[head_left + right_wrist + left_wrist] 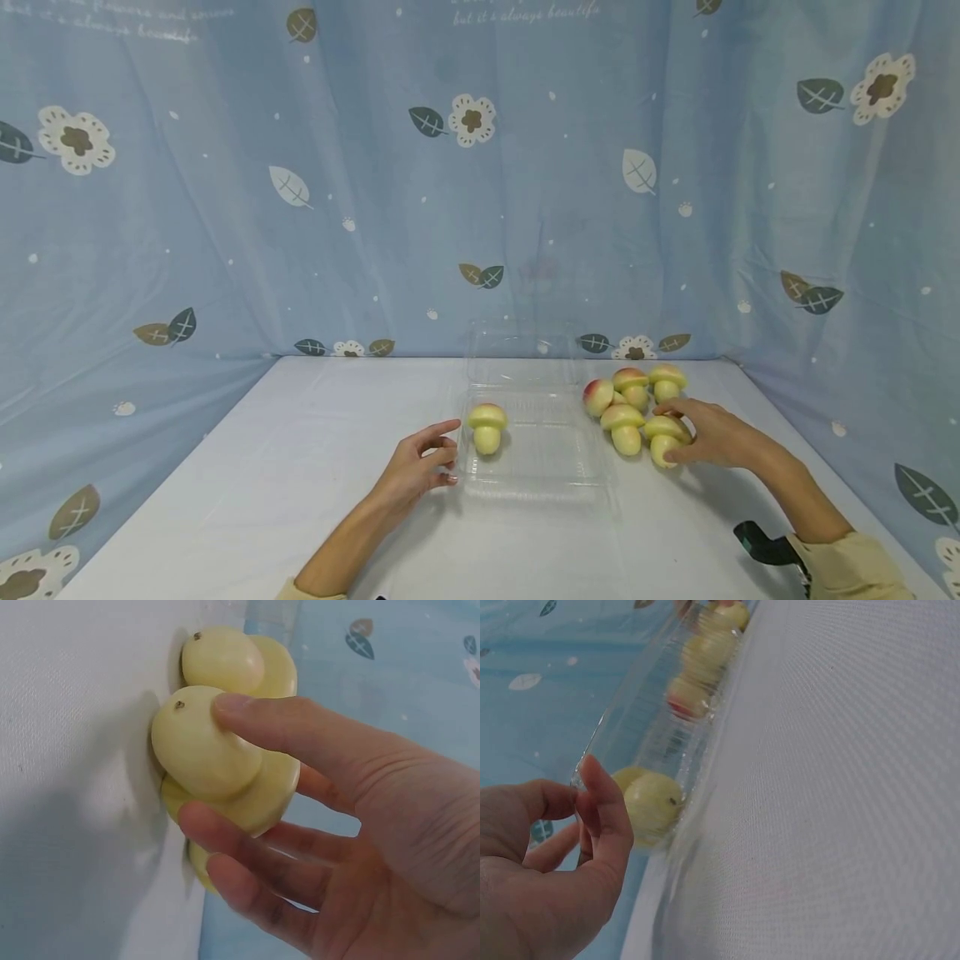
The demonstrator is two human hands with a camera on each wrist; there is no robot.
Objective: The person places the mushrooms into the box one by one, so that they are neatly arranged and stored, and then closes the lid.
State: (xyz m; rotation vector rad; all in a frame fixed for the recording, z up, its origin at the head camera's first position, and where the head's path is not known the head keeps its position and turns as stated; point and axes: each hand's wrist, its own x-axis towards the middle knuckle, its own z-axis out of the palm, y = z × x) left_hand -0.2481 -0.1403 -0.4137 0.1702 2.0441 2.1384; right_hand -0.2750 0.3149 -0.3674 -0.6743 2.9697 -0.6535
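My right hand (708, 433) is around a yellow-green toy mushroom (663, 451) at the near right of a small pile. In the right wrist view, the thumb lies on its rounded stem (199, 739) while the other fingers curve about the cap. At the left side of a clear plastic container (551, 454), my left hand (420, 462) pinches the rim, as the left wrist view shows. Inside the container, toward its left wall, stands one toy mushroom (487, 430) with its cap up.
Several more toy mushrooms (622, 421) with reddish blushes cluster right of the container, some upright and one tipped over (597, 397). The container's clear lid (521, 354) stands raised at the back. A blue patterned curtain (375, 208) closes off the white table (300, 467).
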